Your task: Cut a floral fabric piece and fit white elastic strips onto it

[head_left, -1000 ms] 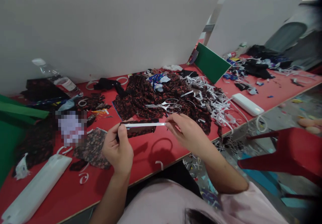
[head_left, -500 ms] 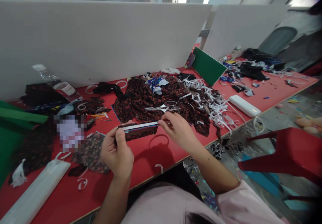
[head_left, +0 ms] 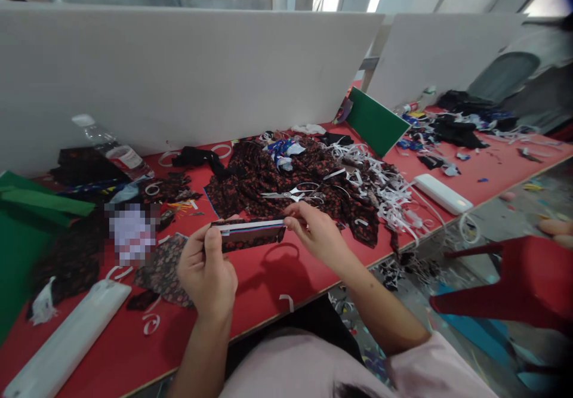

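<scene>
Head view, the only one here: just below the middle of the frame the left hand (head_left: 206,270) is closed on the left end of a small dark floral fabric piece (head_left: 248,234), thumb on top, and the right hand (head_left: 313,234) pinches its right end with the fingertips. A white strip (head_left: 253,225) lies along the top edge of the piece. The piece is held level above the red table (head_left: 268,278), just in front of the larger heap of dark floral cloth (head_left: 286,183).

A second ago the white strip was stretched well past the fabric between the two hands; half a second ago it had been brought down along the piece, and now the hands sit closer together with the strip matched to its top edge (the whole scene has also shifted slightly, since the head moved).

Scissors (head_left: 293,193) lie on the cloth heap just above the right hand. To the right of centre is a tangle of white strip offcuts (head_left: 385,189). A plastic bottle (head_left: 111,147) lies at the left, against the white partition (head_left: 188,76). A long white case (head_left: 67,338) rests in the lower left, and a green board (head_left: 373,120) leans upper right of centre.
</scene>
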Demonstrator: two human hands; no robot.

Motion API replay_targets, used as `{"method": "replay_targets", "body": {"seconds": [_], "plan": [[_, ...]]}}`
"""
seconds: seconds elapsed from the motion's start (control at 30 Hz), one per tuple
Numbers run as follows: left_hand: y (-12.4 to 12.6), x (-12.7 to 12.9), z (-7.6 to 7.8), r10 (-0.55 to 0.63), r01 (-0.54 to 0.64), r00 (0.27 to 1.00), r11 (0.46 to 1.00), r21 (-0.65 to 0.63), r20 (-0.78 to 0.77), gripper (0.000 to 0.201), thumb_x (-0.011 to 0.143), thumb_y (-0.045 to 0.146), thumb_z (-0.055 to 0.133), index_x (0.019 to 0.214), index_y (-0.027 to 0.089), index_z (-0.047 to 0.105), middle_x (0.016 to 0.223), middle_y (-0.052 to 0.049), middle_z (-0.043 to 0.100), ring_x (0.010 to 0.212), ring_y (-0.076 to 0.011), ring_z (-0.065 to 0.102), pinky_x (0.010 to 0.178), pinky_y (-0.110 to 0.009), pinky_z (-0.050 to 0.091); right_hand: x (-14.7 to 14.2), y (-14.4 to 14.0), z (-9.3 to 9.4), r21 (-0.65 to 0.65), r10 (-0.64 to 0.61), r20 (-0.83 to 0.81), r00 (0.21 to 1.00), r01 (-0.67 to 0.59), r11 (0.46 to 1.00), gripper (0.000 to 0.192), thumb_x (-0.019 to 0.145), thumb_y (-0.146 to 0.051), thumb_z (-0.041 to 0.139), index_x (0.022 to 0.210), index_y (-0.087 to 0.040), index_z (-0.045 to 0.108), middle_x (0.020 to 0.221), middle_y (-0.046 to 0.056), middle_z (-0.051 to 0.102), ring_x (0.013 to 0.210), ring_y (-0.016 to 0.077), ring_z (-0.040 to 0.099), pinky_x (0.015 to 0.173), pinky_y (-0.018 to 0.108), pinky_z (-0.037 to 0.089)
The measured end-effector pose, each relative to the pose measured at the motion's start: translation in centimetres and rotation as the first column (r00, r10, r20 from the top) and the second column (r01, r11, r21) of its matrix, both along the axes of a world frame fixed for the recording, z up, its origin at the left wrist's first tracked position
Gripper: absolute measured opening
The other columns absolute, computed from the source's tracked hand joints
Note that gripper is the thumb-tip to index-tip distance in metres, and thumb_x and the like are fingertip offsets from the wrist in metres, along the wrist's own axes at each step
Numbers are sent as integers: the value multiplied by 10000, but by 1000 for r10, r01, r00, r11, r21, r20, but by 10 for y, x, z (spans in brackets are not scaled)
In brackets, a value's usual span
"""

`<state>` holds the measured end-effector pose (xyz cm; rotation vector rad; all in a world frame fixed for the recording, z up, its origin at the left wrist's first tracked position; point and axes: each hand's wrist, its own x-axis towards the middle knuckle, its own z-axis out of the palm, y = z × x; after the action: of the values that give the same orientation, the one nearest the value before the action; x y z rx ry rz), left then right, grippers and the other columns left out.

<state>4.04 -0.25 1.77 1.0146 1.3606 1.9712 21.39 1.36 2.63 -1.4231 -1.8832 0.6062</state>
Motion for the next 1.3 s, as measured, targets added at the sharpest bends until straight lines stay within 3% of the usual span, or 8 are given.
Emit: {"method": "replay_targets", "body": {"seconds": [0.2,0.3,0.47,0.57,0.67,0.87,1.1,1.3], "plan": [[10,-17,-6,-167,188,974,973,-134,154,207,780,361,559,805,157,585,691,-8,659,590,-127,625,550,-240,511,11,0,7,-95,184,-110,977,-195,976,231,883,-340,437,781,-168,553,621,-25,503,551,88,416,510,203,310],[13,-28,-8,-202,212,977,952,-220,65,235,752,348,590,894,163,624,640,18,624,482,-80,547,493,-198,460,14,-3,12,-87,174,-123,977,-186,979,236,883,-342,433,786,-166,557,637,-15,517,575,94,437,528,210,326],[13,-43,2,-358,304,919,911,-279,-166,221,747,298,595,917,169,651,736,-11,665,662,-116,606,622,-213,474,15,-11,22,-67,176,-92,980,-182,981,218,876,-314,446,762,-167,561,638,-10,528,588,100,452,546,220,337],[13,-45,12,-390,257,793,911,-324,-469,195,765,287,565,911,193,654,910,-36,687,835,-167,630,786,-291,482,15,-15,27,-37,172,-61,983,-175,984,210,875,-302,451,748,-169,551,634,-12,522,578,99,444,545,224,329],[13,-41,18,-305,196,591,952,-233,-747,207,755,284,576,938,215,644,1081,-49,652,1100,-227,541,994,-408,363,15,-19,28,8,175,-32,984,-174,985,199,878,-290,450,753,-170,549,647,-10,526,583,101,440,547,228,322],[13,-29,28,-270,213,345,955,-205,-899,218,747,307,589,943,238,652,1195,-48,604,1324,-304,284,1072,-579,114,13,-25,28,73,212,-5,977,-211,975,177,884,-269,445,789,-176,562,717,14,570,650,117,490,599,236,355],[5,-4,43,-384,400,266,879,-261,-884,176,728,232,579,878,247,671,954,-17,696,1067,-227,555,1047,-492,263,9,-32,25,140,231,20,973,-231,963,122,878,-229,456,805,-184,543,738,22,563,701,133,507,650,248,385],[-5,10,44,-502,399,317,840,-367,-804,137,742,241,567,823,239,678,789,-9,698,747,-178,627,733,-326,477,6,-31,20,111,238,-19,971,-234,966,111,863,-204,486,785,-180,561,730,13,589,680,117,531,631,227,401]]}}
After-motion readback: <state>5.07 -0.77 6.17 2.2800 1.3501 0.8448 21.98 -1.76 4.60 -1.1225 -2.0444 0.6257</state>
